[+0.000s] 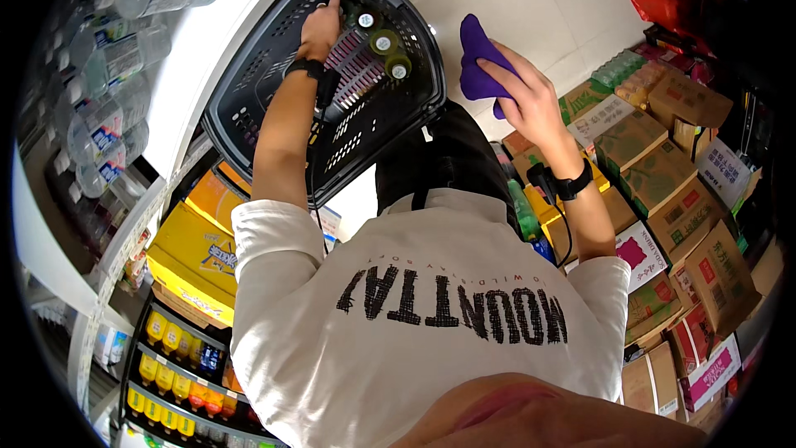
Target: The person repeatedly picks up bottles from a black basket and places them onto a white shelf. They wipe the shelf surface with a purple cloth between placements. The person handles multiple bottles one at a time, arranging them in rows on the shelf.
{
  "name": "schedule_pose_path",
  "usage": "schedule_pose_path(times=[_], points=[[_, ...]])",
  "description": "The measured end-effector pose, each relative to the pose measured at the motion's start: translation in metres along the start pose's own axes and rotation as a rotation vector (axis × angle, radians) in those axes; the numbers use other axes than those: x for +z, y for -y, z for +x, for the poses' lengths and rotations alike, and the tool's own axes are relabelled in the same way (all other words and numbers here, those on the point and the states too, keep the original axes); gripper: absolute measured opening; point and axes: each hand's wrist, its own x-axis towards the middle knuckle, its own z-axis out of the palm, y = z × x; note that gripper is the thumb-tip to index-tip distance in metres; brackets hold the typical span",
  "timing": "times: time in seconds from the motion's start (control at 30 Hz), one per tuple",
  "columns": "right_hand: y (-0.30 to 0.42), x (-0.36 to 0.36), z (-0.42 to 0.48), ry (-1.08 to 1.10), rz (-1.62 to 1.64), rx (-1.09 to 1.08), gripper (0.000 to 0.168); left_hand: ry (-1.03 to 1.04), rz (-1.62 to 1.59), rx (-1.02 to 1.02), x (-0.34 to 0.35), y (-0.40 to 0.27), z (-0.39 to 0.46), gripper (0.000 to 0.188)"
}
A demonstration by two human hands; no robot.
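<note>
My left hand reaches into a dark grey plastic shopping basket, its fingers around the top of what looks like a bottle, mostly hidden by the hand. Beside it in the basket stand several capped bottles: one dark and two greenish-yellow ones, caps up. To the right of the basket, my right hand holds a bunched purple cloth above the tiled floor. Each wrist wears a black band with a small device and cable.
Shelves with large clear bottles run along the left. A yellow carton and racks of bottled drinks stand at the lower left. Stacked cardboard cartons and green bottles line the right, with a red object at the upper right.
</note>
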Motion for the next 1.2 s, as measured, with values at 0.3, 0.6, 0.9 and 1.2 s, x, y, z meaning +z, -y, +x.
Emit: schedule_pose_path(times=[0.3, 0.6, 0.9, 1.2], points=[[0.059, 0.003, 0.074, 0.083, 0.249, -0.268, 0.068, -0.215, 0.066, 0.233, -0.195, -0.019, -0.163, 0.037], [0.211, 0.033, 0.150, -0.112, 0.753, -0.698, 0.069, -0.835, -0.326, -0.013, -0.423, -0.102, -0.349, 0.024], [0.362, -0.017, 0.197, -0.714, 0.354, -1.108, 0.034, -1.224, -0.279, 0.142, -0.509, -0.134, -0.438, 0.023], [0.327, -0.081, 0.289, -0.652, -0.046, -0.986, 0.045, -1.250, 0.022, 0.103, -0.641, -0.031, -0.414, 0.037]])
